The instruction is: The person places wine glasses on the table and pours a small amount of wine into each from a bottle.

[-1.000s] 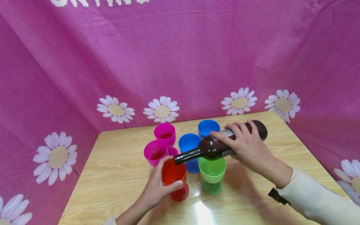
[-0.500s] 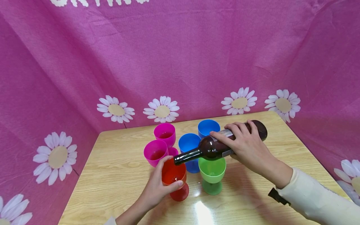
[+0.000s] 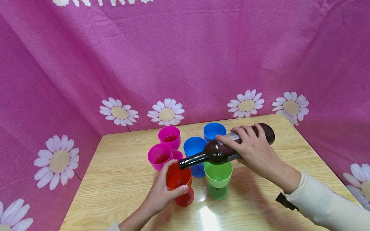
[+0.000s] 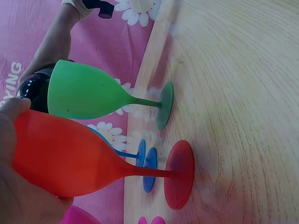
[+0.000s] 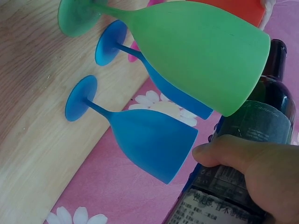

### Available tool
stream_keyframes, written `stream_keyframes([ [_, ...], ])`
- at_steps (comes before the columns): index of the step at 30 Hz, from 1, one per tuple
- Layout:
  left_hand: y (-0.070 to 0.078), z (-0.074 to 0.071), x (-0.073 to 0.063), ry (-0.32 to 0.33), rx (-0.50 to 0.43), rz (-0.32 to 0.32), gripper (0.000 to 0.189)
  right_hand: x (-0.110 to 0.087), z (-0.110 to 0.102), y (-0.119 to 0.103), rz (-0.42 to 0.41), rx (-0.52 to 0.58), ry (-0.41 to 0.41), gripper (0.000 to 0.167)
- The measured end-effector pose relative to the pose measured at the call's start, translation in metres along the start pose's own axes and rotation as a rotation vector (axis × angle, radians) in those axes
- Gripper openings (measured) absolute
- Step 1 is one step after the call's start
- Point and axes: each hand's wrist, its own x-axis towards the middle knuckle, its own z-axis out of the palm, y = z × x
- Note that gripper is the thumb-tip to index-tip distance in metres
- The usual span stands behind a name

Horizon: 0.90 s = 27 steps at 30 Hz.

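My left hand (image 3: 162,191) holds the bowl of a red goblet (image 3: 178,179), its fingers and thumb curled round the sides. The goblet's foot stands on the table, plain in the left wrist view. With my right hand (image 3: 254,149) I grip a dark wine bottle (image 3: 216,152) round its labelled body. The bottle is tipped to the left, its mouth over the red goblet's rim. Inside that goblet some liquid with small bubbles shows at the bottom. A green goblet (image 3: 218,179) stands under the bottle's shoulder, touched by neither hand.
Two magenta goblets (image 3: 160,155) with red liquid stand left of the bottle's mouth. Behind the bottle are two blue goblets (image 3: 194,146), partly hidden by it. The wooden table (image 3: 121,179) ends at a pink flowered cloth (image 3: 185,64) hung at the back and sides.
Both hands, the bottle and the goblets stay in nearly the same places. The bubbles and glints at the bottom of the red goblet look different.
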Motion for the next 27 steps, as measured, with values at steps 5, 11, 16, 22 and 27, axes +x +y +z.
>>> stream_keyframes([
  [5, 0.0003, -0.0005, 0.0008, -0.006, -0.005, -0.012, 0.084, 0.0001, -0.0005, -0.0001, 0.0, 0.001, -0.006, 0.096],
  [11, 0.0002, -0.001, 0.0013, -0.012, -0.005, -0.017, 0.085, 0.0006, -0.0007, -0.0004, -0.001, 0.003, -0.005, 0.096],
  [16, 0.0007, -0.0009, 0.0012, -0.01, -0.005, -0.021, 0.086, 0.0009, -0.0008, -0.0014, -0.001, 0.004, -0.003, 0.096],
  [22, 0.0006, -0.0009, 0.0014, -0.009, -0.015, -0.026, 0.084, 0.0013, -0.0012, -0.0017, 0.01, 0.01, -0.018, 0.096],
  [27, -0.0001, -0.0009, 0.0016, -0.01, -0.013, -0.019, 0.084, 0.0013, -0.0013, -0.0018, 0.012, 0.008, -0.02, 0.096],
])
